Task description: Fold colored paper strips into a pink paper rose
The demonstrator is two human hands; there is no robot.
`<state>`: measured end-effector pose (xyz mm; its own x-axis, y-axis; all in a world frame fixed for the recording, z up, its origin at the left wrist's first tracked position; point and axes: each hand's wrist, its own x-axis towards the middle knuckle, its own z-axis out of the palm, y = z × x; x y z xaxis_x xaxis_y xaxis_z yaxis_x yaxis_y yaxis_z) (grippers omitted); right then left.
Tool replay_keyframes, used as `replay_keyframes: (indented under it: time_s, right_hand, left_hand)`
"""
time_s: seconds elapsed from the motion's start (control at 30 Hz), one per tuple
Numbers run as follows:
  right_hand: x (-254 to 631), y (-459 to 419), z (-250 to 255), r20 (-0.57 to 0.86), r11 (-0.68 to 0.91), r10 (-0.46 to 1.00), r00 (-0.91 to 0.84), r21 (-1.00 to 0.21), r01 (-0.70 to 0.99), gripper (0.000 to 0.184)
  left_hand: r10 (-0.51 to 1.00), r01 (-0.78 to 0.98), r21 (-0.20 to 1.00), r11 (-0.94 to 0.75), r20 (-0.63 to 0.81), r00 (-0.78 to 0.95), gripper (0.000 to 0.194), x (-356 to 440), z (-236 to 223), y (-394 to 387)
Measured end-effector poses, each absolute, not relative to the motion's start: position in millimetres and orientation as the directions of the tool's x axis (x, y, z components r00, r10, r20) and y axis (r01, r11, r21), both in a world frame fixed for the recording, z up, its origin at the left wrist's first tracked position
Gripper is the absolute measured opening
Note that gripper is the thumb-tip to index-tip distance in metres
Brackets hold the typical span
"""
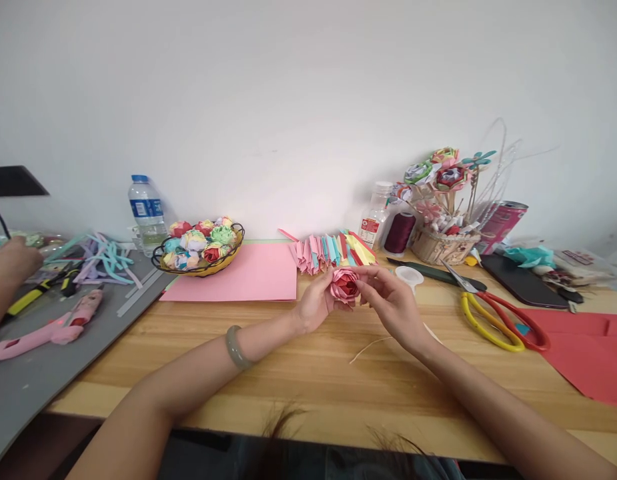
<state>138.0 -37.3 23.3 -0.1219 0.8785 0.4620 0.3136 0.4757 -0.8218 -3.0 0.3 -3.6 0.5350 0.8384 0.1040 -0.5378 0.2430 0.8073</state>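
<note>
A pink and red folded paper rose (344, 285) is held above the wooden table (308, 373), a little beyond its middle. My left hand (315, 307) cups the rose from the left, a grey-green bangle on that wrist. From the right, my right hand (391, 297) pinches the rose's petals with fingertips. Just behind the rose lies a row of folded paper pieces (331, 251) in pink, blue and yellow.
A wire basket of paper roses (201, 248), a water bottle (147, 215) and a pink sheet (243, 273) lie left of centre. Scissors (498, 317), red paper (588, 350), a phone (521, 280) and a flower basket (443, 243) sit right. A pink glue gun (53, 327) and another person's hand (11, 263) are far left.
</note>
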Motion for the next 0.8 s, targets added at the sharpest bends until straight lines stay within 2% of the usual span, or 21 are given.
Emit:
replay_keyframes:
  time_s: [0.23, 0.43, 0.6, 0.8]
  right_hand:
    - [139.2, -38.8, 26.7, 0.483, 0.473, 0.875, -0.034, -0.836, 0.277, 0.021]
    - [138.3, -40.0, 29.0, 0.485, 0.483, 0.872, -0.063, -0.836, 0.260, 0.014]
    - [138.6, -39.7, 29.7, 0.456, 0.456, 0.887, -0.070, -0.845, 0.279, 0.016]
    - [137.6, -39.8, 30.7, 0.438, 0.436, 0.897, -0.054, -0.859, 0.269, 0.019]
  left_hand:
    - [0.839, -0.458, 0.848, 0.267, 0.030, 0.544, 0.050, -2.4, -3.2, -0.3]
    - [0.842, -0.435, 0.863, 0.259, 0.019, 0.540, 0.050, -2.9, 0.7, -4.0]
    - [0.833, -0.451, 0.859, 0.242, 0.055, 0.551, 0.051, -3.1, 0.2, -3.4]
    - [0.818, -0.460, 0.835, 0.301, 0.021, 0.575, 0.051, -3.8, -0.9, -2.3]
